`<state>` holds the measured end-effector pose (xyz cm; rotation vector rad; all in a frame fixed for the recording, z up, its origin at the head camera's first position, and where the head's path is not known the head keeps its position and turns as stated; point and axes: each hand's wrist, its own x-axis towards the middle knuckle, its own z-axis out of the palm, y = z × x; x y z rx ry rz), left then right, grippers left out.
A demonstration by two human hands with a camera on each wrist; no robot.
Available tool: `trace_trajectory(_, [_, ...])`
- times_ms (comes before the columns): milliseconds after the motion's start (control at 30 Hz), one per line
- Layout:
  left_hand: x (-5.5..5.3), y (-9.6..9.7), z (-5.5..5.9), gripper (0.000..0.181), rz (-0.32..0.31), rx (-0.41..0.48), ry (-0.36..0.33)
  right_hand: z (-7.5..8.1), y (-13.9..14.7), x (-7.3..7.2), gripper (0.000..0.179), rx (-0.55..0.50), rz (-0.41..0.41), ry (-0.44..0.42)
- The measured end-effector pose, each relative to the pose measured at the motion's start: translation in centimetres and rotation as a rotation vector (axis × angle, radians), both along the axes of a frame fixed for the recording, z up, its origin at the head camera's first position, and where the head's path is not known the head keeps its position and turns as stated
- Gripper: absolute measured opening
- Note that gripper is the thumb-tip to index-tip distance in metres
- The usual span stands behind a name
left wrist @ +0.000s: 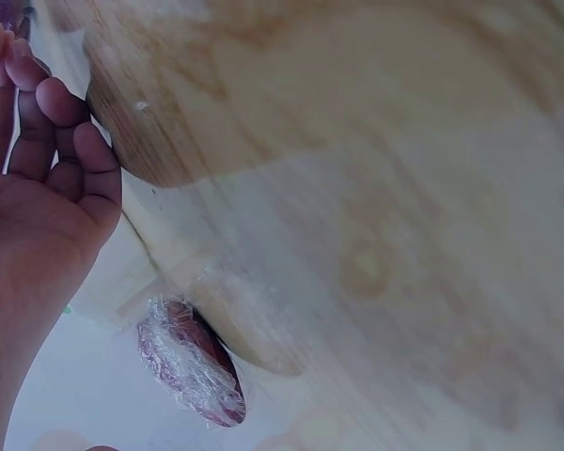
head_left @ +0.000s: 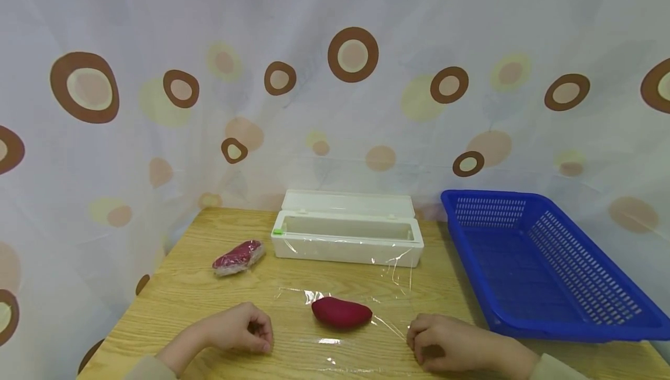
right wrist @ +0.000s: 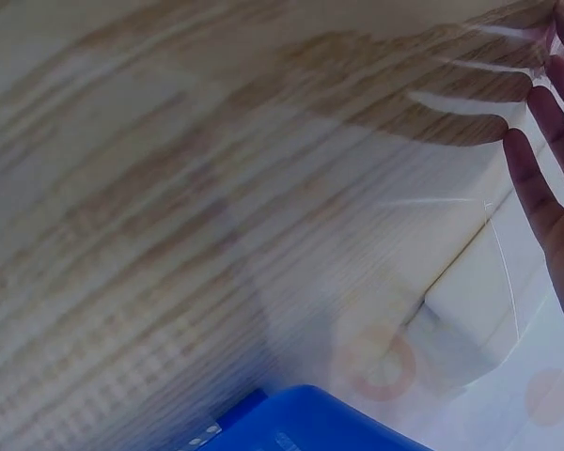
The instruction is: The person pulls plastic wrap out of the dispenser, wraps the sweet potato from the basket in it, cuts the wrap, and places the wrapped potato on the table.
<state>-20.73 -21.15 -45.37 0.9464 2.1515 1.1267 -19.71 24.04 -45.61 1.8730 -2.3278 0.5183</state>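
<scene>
A sheet of clear plastic wrap [head_left: 330,342] lies on the wooden table, its shape told mostly by glints. On it rests a dark red sweet potato [head_left: 342,313], between the hands. My left hand [head_left: 242,327] has curled fingers and pinches the wrap's left side; its thumb and fingertips meet in the left wrist view. Opposite, my right hand [head_left: 450,342] pinches the right side with its fingertips down at the table. The thin film is hard to see there. Neither hand touches the sweet potato. A second sweet potato [head_left: 238,258], wrapped in film, lies back left.
Behind the sheet stands a long white wrap dispenser box [head_left: 345,250] with its lid [head_left: 348,202] raised and a green piece at its left front. A large blue plastic basket [head_left: 473,275] occupies the right side. A patterned curtain [head_left: 335,112] hangs behind the table.
</scene>
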Motion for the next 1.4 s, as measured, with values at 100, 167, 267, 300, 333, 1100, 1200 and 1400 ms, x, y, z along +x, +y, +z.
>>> trace_trajectory(100, [0.0,0.0,0.2,0.010,-0.003,0.007,0.006,0.0,0.0,-0.1,0.020,-0.002,0.002,0.006])
trace_trajectory(167, [0.0,0.1,0.3,0.010,-0.006,0.012,0.012,0.0,0.0,-0.1,0.020,-0.003,-0.001,0.007])
trace_trajectory(267, [0.0,0.1,0.4,0.009,-0.007,0.012,0.020,0.1,0.1,-0.1,0.020,-0.009,-0.003,-0.004])
trace_trajectory(300, [0.0,0.1,0.4,0.009,-0.006,0.010,0.021,0.2,0.1,-0.1,0.019,-0.010,-0.002,-0.011])
trace_trajectory(333, [0.0,0.0,0.4,0.009,-0.005,0.009,0.020,0.2,0.1,-0.1,0.019,-0.012,-0.004,-0.020])
trace_trajectory(1100, [-0.9,-0.2,2.5,0.004,0.092,-0.004,0.171,3.0,0.5,-0.5,0.026,-0.118,-0.272,-0.148])
trace_trajectory(1200, [-1.1,-0.2,2.8,0.005,0.114,-0.014,0.207,3.3,0.3,-0.6,0.027,-0.137,-0.297,-0.141])
trace_trajectory(1400, [-1.4,-0.3,3.1,0.009,0.157,0.002,0.242,3.7,-0.2,-0.7,0.031,-0.184,-0.370,-0.102])
